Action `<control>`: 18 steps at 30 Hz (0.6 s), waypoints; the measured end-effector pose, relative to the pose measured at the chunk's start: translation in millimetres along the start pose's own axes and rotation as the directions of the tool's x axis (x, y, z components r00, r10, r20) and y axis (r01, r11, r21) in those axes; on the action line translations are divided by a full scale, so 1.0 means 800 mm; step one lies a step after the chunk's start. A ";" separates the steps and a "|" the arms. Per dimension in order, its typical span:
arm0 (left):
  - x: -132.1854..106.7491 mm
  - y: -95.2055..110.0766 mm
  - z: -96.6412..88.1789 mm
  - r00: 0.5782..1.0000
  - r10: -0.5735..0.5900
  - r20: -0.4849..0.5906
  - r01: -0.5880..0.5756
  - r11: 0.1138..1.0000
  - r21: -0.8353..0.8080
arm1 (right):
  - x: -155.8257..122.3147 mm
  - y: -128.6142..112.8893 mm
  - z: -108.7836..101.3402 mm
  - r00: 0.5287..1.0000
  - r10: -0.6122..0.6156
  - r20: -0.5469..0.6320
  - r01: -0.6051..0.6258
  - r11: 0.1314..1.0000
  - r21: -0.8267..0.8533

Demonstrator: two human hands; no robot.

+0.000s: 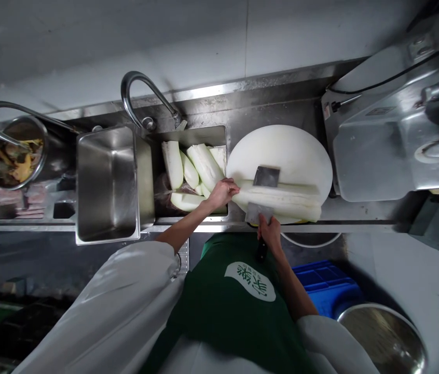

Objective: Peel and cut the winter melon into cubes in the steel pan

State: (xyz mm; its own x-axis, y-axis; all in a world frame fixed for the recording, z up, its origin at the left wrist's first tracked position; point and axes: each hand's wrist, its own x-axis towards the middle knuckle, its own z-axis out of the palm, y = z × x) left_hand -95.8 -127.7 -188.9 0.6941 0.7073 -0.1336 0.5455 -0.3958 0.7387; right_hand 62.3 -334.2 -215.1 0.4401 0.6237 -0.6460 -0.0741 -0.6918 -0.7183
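A long, pale winter melon piece (282, 199) lies lengthwise on a round white cutting board (277, 148). My left hand (222, 192) pinches its left end, fingers pressed together. My right hand (269, 229) grips the black handle of a cleaver (266, 176). The wide blade shows on both sides of the melon, whose pale flesh hides the blade's middle. More large light-green melon pieces (204, 163) lie in the sink (192, 136) just left of the board, some partly hidden behind my left forearm.
A steel basin (106, 187) stands left of the sink, beneath a curved faucet (141, 78). Farther left is a pot (19, 150) with yellowish scraps. A metal machine (379, 156) borders the board's right side. Below the counter are a blue crate (326, 285) and a round steel vessel (383, 337).
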 end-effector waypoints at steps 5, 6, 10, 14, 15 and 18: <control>0.001 0.003 -0.006 0.999 0.032 0.039 -0.033 0.999 0.026 | 0.006 -0.017 0.021 1.000 -0.014 -0.009 0.014 1.000 0.009; 0.002 0.003 -0.007 0.998 0.039 0.051 -0.040 0.999 0.031 | 0.006 -0.018 0.023 1.000 -0.020 -0.014 0.020 1.000 0.006; 0.002 0.003 -0.009 0.996 0.050 0.075 -0.053 0.998 0.044 | 0.006 -0.022 0.033 0.999 -0.029 -0.035 0.028 1.000 -0.011; 0.000 0.003 -0.006 0.998 0.050 0.046 -0.052 0.998 0.047 | 0.008 -0.022 0.044 0.998 -0.038 -0.054 0.040 0.999 0.032; 0.000 0.002 -0.005 0.998 0.051 0.042 -0.053 0.997 0.049 | 0.008 -0.022 0.043 0.998 -0.038 -0.053 0.041 0.998 0.044; -0.002 0.001 -0.003 0.998 0.059 0.036 -0.061 0.996 0.063 | 0.009 -0.018 0.031 0.999 -0.041 -0.023 0.042 0.998 0.056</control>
State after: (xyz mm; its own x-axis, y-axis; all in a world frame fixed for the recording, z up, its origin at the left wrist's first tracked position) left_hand -97.9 -127.7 -186.7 0.7413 0.6615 -0.1133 0.5306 -0.4743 0.7025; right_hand 44.2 -310.6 -215.8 0.4632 0.6428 -0.6101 -0.1052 -0.6436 -0.7581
